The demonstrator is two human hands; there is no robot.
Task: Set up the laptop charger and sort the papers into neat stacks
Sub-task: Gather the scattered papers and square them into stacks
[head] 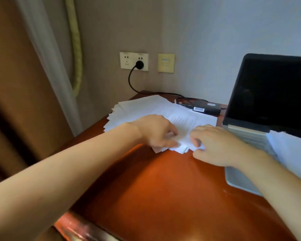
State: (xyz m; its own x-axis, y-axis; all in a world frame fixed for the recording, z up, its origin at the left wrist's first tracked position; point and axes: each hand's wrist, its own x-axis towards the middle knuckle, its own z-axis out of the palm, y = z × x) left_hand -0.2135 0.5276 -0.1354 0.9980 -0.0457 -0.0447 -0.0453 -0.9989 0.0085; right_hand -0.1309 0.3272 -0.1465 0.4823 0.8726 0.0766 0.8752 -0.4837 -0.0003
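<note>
A fanned pile of white papers (146,108) lies on the red-brown desk (160,185), toward its back left. My left hand (155,131) and my right hand (215,145) both pinch the near edge of the pile with curled fingers. The black charger brick (207,108) sits behind the papers. Its cable (131,80) runs up to a black plug (139,64) seated in the wall socket (134,61). The open laptop (268,94) with a dark screen stands at the right.
More white paper (292,150) lies on the laptop's keyboard at the right edge. A yellow wall panel (166,63) hangs beside the socket. A brown curtain (24,84) hangs close to the desk's left side.
</note>
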